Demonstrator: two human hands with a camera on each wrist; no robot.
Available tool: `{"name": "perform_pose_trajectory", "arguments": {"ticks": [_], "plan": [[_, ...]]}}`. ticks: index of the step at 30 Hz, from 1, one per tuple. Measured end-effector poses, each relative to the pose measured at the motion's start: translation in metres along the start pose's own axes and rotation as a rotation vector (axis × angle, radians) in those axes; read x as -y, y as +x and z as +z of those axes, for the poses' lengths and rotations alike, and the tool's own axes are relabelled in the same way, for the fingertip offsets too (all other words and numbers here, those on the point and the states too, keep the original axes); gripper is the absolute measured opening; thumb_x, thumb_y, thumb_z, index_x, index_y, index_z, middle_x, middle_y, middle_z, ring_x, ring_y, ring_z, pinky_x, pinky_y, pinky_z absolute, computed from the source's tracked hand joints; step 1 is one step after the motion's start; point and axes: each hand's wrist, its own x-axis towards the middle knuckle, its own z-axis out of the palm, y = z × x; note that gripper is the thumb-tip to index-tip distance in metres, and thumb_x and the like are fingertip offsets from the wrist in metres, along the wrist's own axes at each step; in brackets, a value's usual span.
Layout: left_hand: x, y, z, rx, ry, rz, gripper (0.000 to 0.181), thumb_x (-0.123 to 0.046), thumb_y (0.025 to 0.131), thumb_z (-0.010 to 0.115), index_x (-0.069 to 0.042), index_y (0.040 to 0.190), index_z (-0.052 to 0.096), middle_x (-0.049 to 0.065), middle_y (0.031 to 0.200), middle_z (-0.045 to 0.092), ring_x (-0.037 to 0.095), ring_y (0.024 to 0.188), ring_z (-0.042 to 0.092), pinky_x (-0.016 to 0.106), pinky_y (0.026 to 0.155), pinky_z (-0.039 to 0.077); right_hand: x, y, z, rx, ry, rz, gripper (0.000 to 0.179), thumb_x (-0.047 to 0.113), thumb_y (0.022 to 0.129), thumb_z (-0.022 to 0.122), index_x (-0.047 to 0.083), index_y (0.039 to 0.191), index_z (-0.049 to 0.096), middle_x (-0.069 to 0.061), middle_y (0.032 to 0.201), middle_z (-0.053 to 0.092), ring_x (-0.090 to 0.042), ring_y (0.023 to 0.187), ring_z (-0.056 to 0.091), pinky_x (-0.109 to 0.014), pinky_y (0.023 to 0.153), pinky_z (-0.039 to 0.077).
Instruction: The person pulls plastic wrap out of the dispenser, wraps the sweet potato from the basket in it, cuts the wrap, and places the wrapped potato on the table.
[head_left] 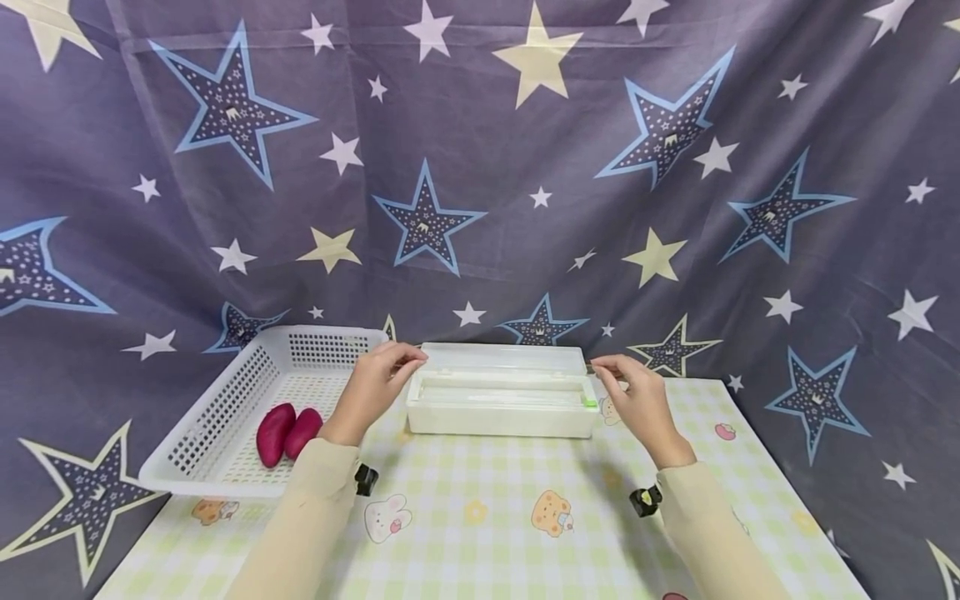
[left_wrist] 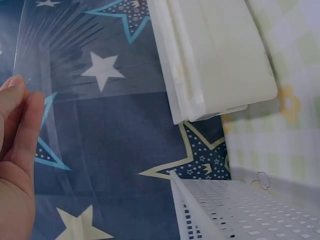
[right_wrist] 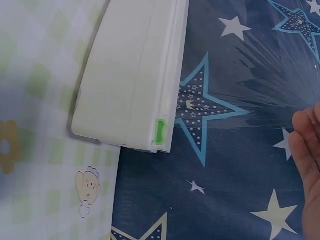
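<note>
A white cling film dispenser [head_left: 498, 419] stands on the table, its lid [head_left: 502, 357] raised at the back and a green slide cutter [right_wrist: 160, 132] at its right end. Clear cling film [left_wrist: 62, 40] stretches above it, with creases fanning out from the fingertips in both wrist views. My left hand [head_left: 377, 385] pinches one corner of the film between thumb and fingers, beyond the box's left end. Past the right end, my right hand [head_left: 639, 402] pinches the other corner; its thumb is mostly hidden in the right wrist view.
A white perforated basket [head_left: 198, 486] stands at the left, close to my left forearm. Two purple-red sweet potatoes [head_left: 275, 434] lie inside it. The checked tablecloth [head_left: 487, 567] covers the table, and a star-patterned curtain [head_left: 495, 275] hangs right behind.
</note>
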Motion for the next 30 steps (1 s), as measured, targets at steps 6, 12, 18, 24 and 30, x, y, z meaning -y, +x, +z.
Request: {"name": "perform_pose_trajectory", "arguments": {"ticks": [6,12,18,24,30], "plan": [[-0.007,0.006,-0.006,-0.019,0.013,0.038,0.007,-0.008,0.092,0.073,-0.011,0.099,0.075,0.001,0.093,0.069,0.013,0.080,0.062,0.031,0.071,0.057,0.002,0.005,-0.005,-0.046,0.009,-0.026,0.013,0.002,0.089,0.075,0.008,0.100,0.075,-0.004,0.091,0.072,-0.018,0.076,0.068,-0.010,0.064,0.048],[-0.011,0.009,-0.011,-0.034,0.011,0.053,0.008,-0.007,0.092,0.073,-0.011,0.098,0.075,0.001,0.091,0.069,0.013,0.080,0.062,0.031,0.070,0.057,0.002,0.009,-0.007,-0.067,0.011,-0.037,0.015,-0.001,0.087,0.075,0.007,0.100,0.075,-0.004,0.090,0.072,-0.019,0.076,0.069,-0.015,0.065,0.051],[-0.014,0.008,-0.015,-0.042,0.014,0.044,0.009,-0.007,0.091,0.073,-0.011,0.099,0.075,0.000,0.091,0.068,0.012,0.078,0.061,0.031,0.069,0.055,0.005,0.011,-0.009,-0.065,0.018,-0.035,0.015,0.000,0.089,0.074,0.007,0.102,0.075,-0.005,0.092,0.073,-0.019,0.076,0.070,-0.010,0.067,0.050],[-0.014,0.009,-0.016,-0.053,0.019,0.050,0.009,-0.005,0.091,0.074,-0.008,0.099,0.075,0.001,0.093,0.069,0.013,0.079,0.062,0.033,0.068,0.055,0.008,0.014,-0.011,-0.076,0.032,-0.045,0.016,0.000,0.089,0.075,0.008,0.103,0.075,-0.006,0.092,0.073,-0.020,0.075,0.070,-0.011,0.065,0.050],[-0.018,0.012,-0.020,-0.052,0.016,0.068,0.008,-0.006,0.091,0.073,-0.009,0.099,0.075,0.001,0.092,0.068,0.012,0.078,0.062,0.032,0.068,0.056,0.011,0.016,-0.014,-0.083,0.023,-0.047,0.016,-0.001,0.088,0.075,0.007,0.102,0.075,-0.006,0.093,0.073,-0.020,0.076,0.070,-0.009,0.070,0.049]]}}
